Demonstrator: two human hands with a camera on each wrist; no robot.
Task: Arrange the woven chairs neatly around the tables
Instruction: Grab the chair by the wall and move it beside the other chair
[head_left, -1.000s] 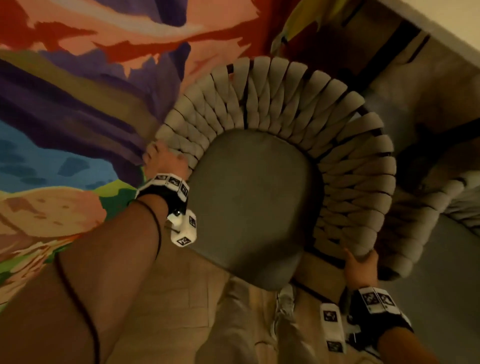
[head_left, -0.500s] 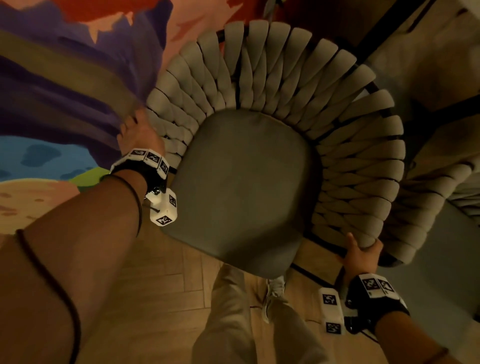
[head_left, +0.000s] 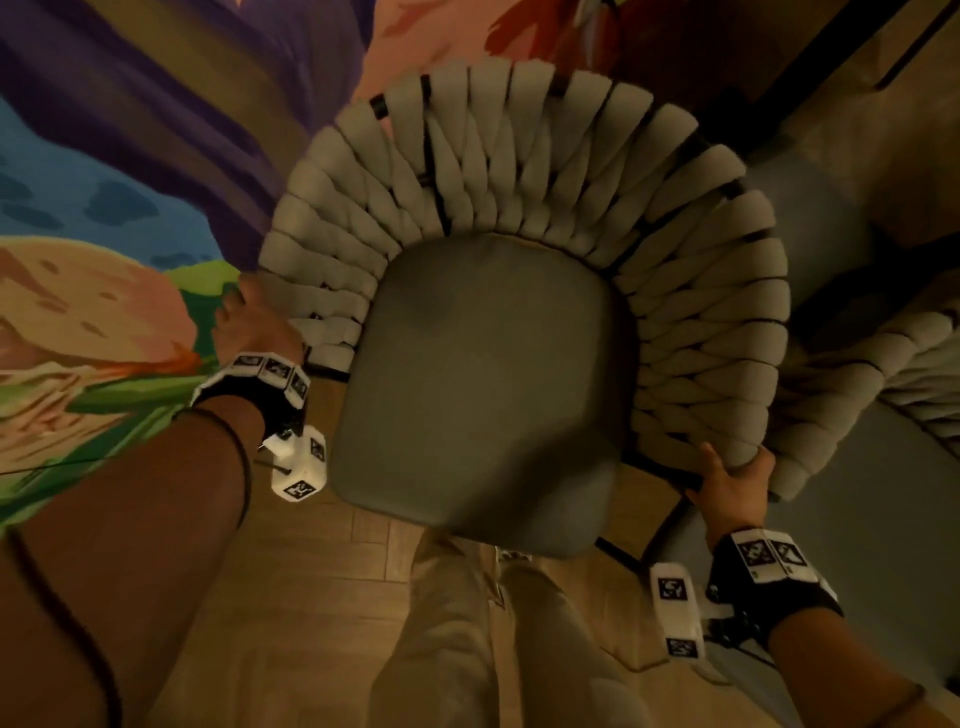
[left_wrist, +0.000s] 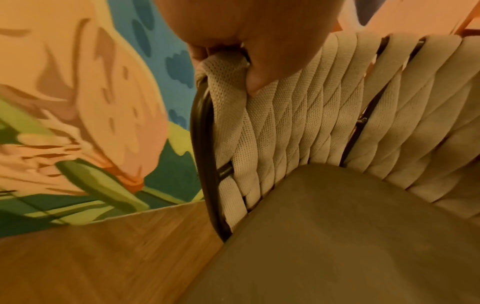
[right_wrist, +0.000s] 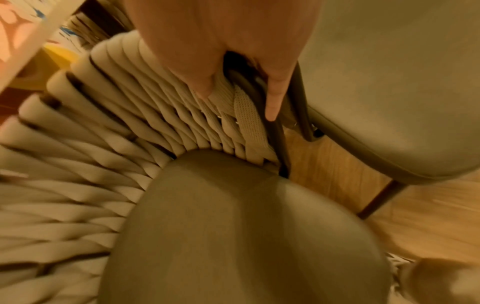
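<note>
A woven chair (head_left: 483, 374) with a grey seat pad and beige strap back fills the middle of the head view. My left hand (head_left: 254, 322) grips the left end of its woven back rim, and the thumb presses the straps (left_wrist: 255, 82) in the left wrist view. My right hand (head_left: 732, 483) grips the right end of the rim, fingers curled round the black frame tube (right_wrist: 272, 115). A second woven chair (head_left: 883, 374) stands close on the right, its grey seat (right_wrist: 389, 92) next to my right hand.
A painted mural wall (head_left: 104, 234) runs close along the left and behind the chair. The wooden floor (head_left: 311, 597) lies below, with the person's legs (head_left: 447, 649) just in front of the seat. A pale tabletop (head_left: 909, 93) sits at the upper right.
The chair has shifted a little rightward and nearer in the view, turning slightly between the wall and the second chair. Both hands keep the same hold on the rim.
</note>
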